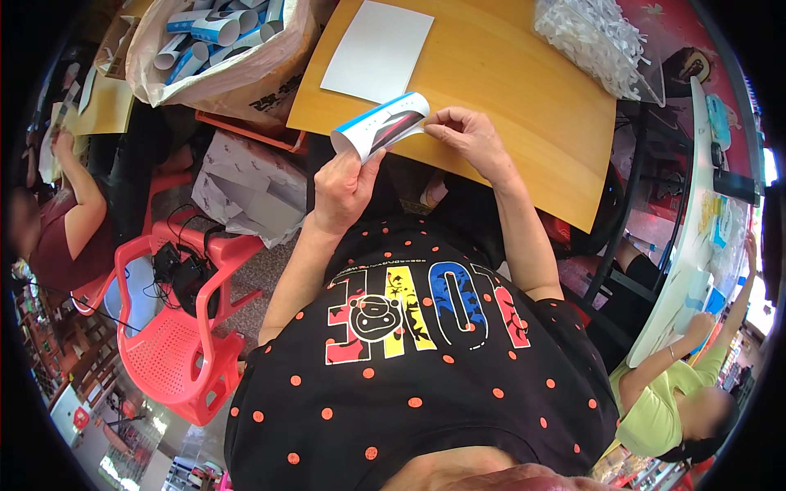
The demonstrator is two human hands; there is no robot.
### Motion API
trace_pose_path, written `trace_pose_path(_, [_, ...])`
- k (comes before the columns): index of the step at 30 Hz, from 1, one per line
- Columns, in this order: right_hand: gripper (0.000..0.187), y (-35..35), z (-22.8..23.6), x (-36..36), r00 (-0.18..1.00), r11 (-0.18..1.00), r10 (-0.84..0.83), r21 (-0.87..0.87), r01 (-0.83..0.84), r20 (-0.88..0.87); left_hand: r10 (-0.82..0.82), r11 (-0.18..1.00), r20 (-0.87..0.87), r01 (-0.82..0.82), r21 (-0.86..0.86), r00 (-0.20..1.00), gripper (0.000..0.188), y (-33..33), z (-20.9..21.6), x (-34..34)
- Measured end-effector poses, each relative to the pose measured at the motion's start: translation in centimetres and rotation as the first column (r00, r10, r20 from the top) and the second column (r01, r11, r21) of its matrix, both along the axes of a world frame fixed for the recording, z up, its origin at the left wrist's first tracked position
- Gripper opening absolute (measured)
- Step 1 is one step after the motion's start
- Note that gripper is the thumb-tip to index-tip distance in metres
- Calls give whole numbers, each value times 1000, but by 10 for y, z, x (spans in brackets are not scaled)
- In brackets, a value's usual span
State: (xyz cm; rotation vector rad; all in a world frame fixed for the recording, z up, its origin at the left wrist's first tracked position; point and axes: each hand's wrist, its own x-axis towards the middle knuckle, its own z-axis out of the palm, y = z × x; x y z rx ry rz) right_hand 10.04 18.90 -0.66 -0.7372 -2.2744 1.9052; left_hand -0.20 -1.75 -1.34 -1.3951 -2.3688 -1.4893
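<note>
A printed paper sheet [383,124], white and blue with a dark picture, is curled into a loose tube above the near edge of the table. My left hand [344,190] is closed on its lower left end, thumb lying along the paper. At the right, the fingers of my right hand [468,139] pinch the sheet's free edge. Just beyond the tube, a flat white stack of paper [378,51] lies on the yellow wooden table [499,90].
A white sack [237,69] full of rolled blue-and-white tubes stands left of the table. A clear bag of white paper strips [594,49] sits at the far right corner. Left is a red plastic chair [168,352] with black cables. Two people sit at either side.
</note>
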Motion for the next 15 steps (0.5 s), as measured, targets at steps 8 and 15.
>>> trace_pose_path(8, [23, 1, 0, -3, 992, 992, 91, 74, -98, 87, -18, 1000, -70, 20, 21, 997, 16, 0, 2, 2])
trace_pose_path(15, [29, -3, 10, -7, 983, 977, 105, 167, -130, 149, -21, 998, -95, 27, 63, 995, 15, 0, 3, 2])
